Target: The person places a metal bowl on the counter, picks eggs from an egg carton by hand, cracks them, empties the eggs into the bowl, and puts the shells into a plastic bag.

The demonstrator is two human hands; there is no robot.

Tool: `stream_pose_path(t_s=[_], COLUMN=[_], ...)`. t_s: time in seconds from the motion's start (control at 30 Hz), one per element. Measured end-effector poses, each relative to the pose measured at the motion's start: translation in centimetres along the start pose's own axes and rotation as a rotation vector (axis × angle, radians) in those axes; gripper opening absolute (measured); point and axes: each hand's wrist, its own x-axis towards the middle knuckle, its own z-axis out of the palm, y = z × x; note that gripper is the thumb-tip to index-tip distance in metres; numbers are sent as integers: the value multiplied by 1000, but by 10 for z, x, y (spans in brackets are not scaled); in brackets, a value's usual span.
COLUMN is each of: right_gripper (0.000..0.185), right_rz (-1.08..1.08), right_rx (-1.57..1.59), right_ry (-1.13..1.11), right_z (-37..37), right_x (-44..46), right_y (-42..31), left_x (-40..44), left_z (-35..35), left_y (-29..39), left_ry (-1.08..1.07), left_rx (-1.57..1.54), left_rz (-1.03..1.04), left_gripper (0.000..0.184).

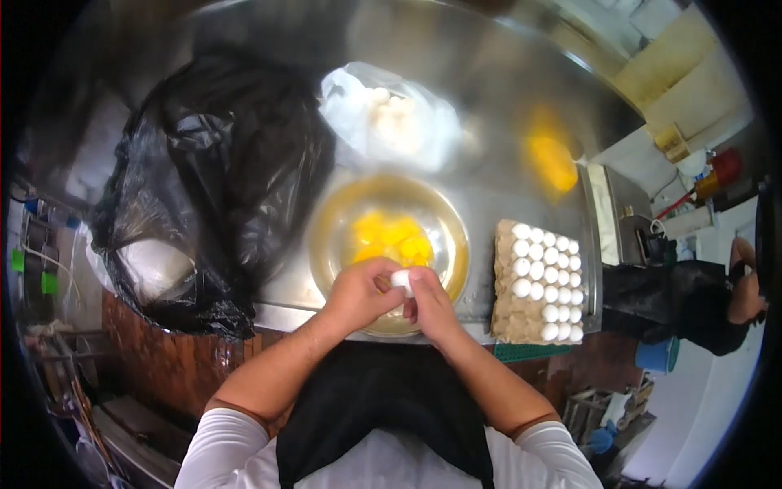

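Note:
Between both hands, over the near part of a metal bowl (pixel 461 236), is a white egg (pixel 401 280). The fingers of my left hand (pixel 366 292) close on its left side. My right hand (pixel 429 300) grips it from the right, thumb on top. Whether the shell is cracked I cannot tell. Several yellow yolks (pixel 391 234) lie in the bowl beyond my fingers. To the right, a cardboard egg tray (pixel 515 314) carries rows of white eggs (pixel 551 277), with some bare cups at its near left corner.
A black plastic bag (pixel 236 163) fills the left of the steel table (pixel 481 183). Behind the bowl sits a white plastic bag (pixel 395 122) with pale, round things inside. A yellow item (pixel 554 159) lies at the back right. Another person (pixel 717 297) stands at far right.

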Motion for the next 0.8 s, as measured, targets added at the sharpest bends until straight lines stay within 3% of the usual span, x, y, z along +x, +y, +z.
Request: stream_pose_path(t_s=[0.5,0.8], right_gripper=[35,36], right_rz=[-111,19], right_rx=[-114,-110], right_ry=[-81,-124], right_z=[-8,-17], right_x=[15,20], right_y=[-36,-41], left_x=[26,29], left_z=[-11,-18], left_y=[2,-5], left_ry=[10,-58], left_rx=[-49,-212], left_rz=[44,52], left_gripper=[27,29])
